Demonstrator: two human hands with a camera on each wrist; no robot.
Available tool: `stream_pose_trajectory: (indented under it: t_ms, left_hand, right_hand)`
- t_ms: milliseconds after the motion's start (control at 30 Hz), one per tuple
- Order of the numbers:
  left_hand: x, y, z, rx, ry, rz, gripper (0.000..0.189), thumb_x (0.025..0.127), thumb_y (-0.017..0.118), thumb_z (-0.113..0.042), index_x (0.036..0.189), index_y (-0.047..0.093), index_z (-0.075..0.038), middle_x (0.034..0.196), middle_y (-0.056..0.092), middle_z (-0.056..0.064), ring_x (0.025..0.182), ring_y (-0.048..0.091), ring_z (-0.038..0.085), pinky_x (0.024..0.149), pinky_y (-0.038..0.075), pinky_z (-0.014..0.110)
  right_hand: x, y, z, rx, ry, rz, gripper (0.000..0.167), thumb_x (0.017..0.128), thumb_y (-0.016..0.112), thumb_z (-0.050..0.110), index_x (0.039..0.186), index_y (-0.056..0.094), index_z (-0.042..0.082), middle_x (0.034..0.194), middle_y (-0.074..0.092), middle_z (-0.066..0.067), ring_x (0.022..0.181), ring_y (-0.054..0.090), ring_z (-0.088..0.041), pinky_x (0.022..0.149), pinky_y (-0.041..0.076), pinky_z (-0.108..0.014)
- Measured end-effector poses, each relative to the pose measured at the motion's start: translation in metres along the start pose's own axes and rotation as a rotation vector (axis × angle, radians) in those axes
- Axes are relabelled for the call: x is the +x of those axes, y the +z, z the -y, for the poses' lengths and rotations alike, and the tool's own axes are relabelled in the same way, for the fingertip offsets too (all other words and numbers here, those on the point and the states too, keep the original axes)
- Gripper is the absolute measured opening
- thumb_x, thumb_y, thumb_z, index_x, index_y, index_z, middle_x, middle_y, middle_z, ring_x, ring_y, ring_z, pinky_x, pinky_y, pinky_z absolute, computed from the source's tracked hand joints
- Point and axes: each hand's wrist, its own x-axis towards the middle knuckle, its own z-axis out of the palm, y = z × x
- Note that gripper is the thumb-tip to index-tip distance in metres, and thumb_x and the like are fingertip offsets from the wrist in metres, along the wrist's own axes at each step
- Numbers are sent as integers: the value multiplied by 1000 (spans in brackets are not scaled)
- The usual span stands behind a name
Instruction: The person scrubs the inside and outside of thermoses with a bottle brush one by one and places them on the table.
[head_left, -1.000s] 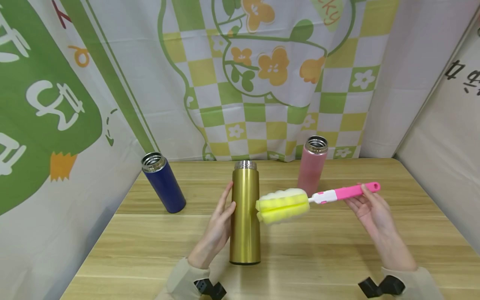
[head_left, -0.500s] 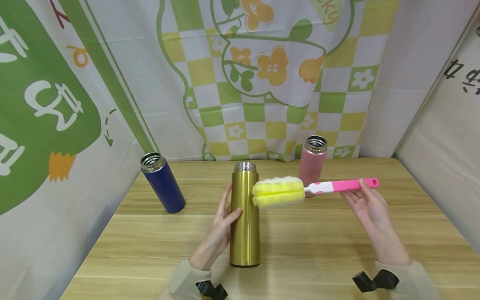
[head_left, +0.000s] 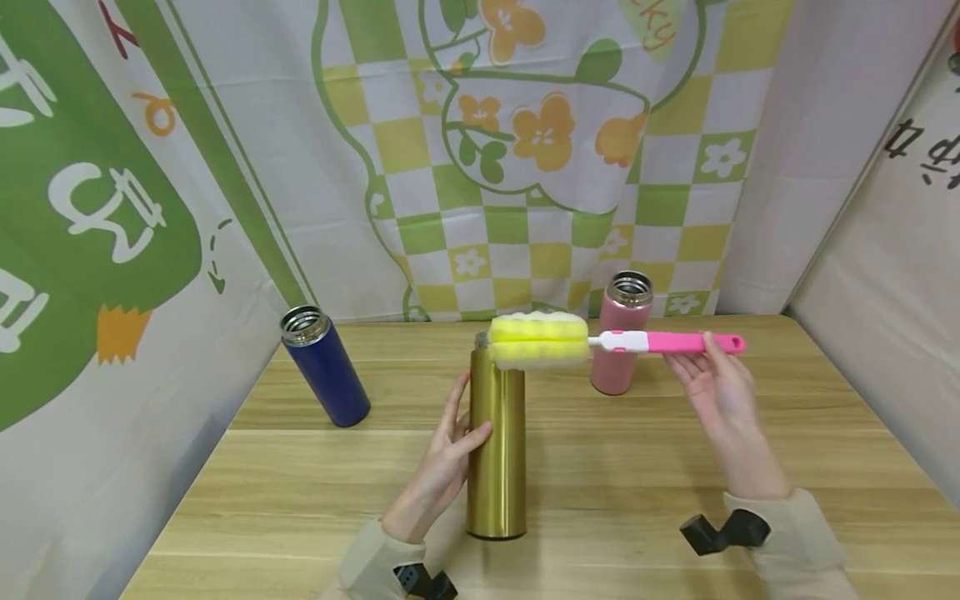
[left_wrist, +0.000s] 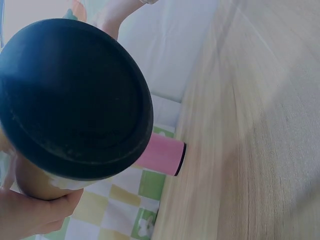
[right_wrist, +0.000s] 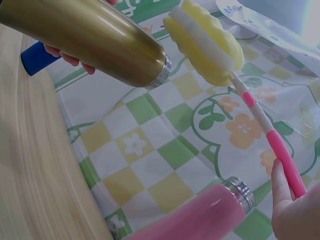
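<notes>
My left hand [head_left: 438, 467] grips a tall gold thermos bottle [head_left: 500, 475] round its side, thumb across the front. In the left wrist view, its dark round base [left_wrist: 75, 100] faces the camera, above the wooden tabletop. My right hand [head_left: 720, 400] pinches the pink handle [head_left: 667, 342] of a bottle brush near its end. The brush lies level, its yellow and white sponge head [head_left: 538, 340] overlapping the neck of the gold bottle in the head view. From the right wrist, the sponge appears apart from the bottle's metal neck [right_wrist: 161, 74].
An uncapped blue bottle [head_left: 326, 367] stands at the table's left. Behind the brush stands an uncapped pink bottle [head_left: 613, 371], near the back edge. Printed cloth [head_left: 517, 267] hangs behind the wooden table [head_left: 637, 500], with cloth walls on both sides.
My right hand has carried the brush up and leftward, levelling it until the sponge overlaps the bottle's neck. The gold bottle has shifted slightly right, and my left thumb lies further across it.
</notes>
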Motion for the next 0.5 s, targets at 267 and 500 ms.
stream_pose_trajectory:
  t_ms: [267, 500]
  left_hand:
    - [1, 4, -2, -13, 20, -27, 75, 87, 50, -2, 141, 9, -34, 134, 24, 25, 108, 46, 23, 89, 38, 37]
    - [1, 5, -4, -27, 29, -43, 77, 86, 51, -1, 141, 7, -31, 135, 24, 25, 107, 47, 23, 89, 39, 36]
  right_hand:
    - [0, 3, -3, -66, -14, -13, 11, 89, 47, 5, 97, 46, -2, 91, 60, -23, 89, 61, -32, 82, 47, -37]
    - [-4, -2, -3, -91, 0, -2, 11, 90, 46, 6, 97, 44, -2, 93, 59, -22, 92, 60, -31, 83, 46, -36]
